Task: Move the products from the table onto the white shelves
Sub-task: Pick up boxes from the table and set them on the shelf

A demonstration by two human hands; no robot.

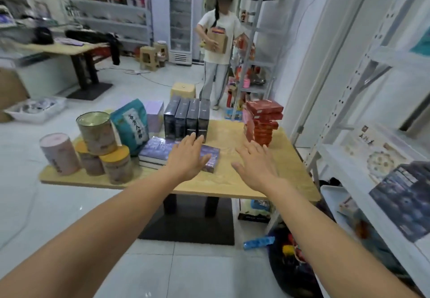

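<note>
A wooden table (232, 181) carries the products. Flat purple boxes (158, 151) lie stacked near its middle, and my left hand (188, 156) hovers over their right end, fingers spread, holding nothing. My right hand (256, 167) is open above bare table to the right. Behind stand several dark upright boxes (186, 118), and a stack of red boxes (263, 123) rises at the far right corner. Tins (97, 132), yellow-lidded jars (116, 165), a pink canister (59, 153) and a teal bag (131, 123) crowd the left end. White shelves (363, 172) stand at the right.
A person (217, 49) holding a cardboard box stands beyond the table by another white shelf unit (258, 42). A yellow stool (182, 89) sits behind the table. Bags and packets (288, 251) lie on the floor at the shelves' foot. A white tray (35, 109) lies on the floor, left.
</note>
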